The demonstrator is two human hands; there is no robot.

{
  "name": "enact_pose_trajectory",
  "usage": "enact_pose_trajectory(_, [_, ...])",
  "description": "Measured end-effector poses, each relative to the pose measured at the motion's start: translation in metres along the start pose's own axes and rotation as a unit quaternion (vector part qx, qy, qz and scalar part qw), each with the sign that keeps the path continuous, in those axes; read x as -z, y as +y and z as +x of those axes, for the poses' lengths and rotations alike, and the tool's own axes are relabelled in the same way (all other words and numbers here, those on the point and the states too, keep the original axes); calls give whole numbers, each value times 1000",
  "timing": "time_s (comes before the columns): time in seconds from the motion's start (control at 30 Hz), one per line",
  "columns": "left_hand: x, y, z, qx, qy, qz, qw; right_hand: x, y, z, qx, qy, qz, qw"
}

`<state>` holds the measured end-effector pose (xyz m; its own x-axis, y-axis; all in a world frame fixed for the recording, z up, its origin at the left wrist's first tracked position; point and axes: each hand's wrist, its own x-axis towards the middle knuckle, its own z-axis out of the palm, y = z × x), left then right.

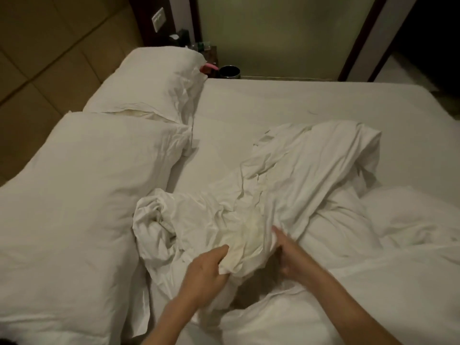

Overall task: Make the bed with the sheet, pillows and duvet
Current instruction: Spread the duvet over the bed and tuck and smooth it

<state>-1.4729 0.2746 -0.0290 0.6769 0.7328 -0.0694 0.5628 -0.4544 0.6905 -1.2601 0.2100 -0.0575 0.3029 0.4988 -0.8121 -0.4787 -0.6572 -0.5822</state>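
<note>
A crumpled white duvet (293, 175) lies bunched in the middle of the bed, over the flat white sheet (286, 100). My left hand (206, 272) grips a fold of the duvet near its lower edge. My right hand (290, 255) holds the same bunch from the right, its fingers partly hidden under the fabric and blurred. Two white pillows lie at the left: a large near pillow (82, 195) and a far pillow (154, 83) by the headboard. More white bedding (410, 220) is heaped at the right.
A padded tan headboard (49, 46) runs along the left. Beyond the far pillow stand a dark nightstand (214, 54) with small items, a pink object (209, 68) and a dark round bin (229, 72). A wall switch (158, 19) is above.
</note>
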Motion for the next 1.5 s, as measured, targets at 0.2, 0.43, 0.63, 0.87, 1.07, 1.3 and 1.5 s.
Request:
enact_pose_trajectory(0.2, [98,26,-41,-230,-29,297,926,8,-75,7,80,71,139,985])
enact_pose_trajectory(0.43, [169,7,-89,-90,42,328,939,-46,-116,19,117,85,192,971])
enact_pose_trajectory(0.63, [248,-46,-101,38,209,234,949,-114,-136,4,216,88,60,970])
enact_pose_trajectory(0.87, [402,-128,-154,197,460,91,861,-326,-219,-79,505,-5,-86,859])
enact_pose_trajectory(1.07, [523,-232,-266,335,543,-33,770,-560,-231,-116,551,-150,-158,806])
enact_pose_trajectory(1.3, [432,-337,-288,565,275,-57,776,-672,-58,6,357,-260,-625,643])
enact_pose_trajectory(1.5, [383,-355,-247,520,237,216,792,-622,-17,39,397,-239,-728,505])
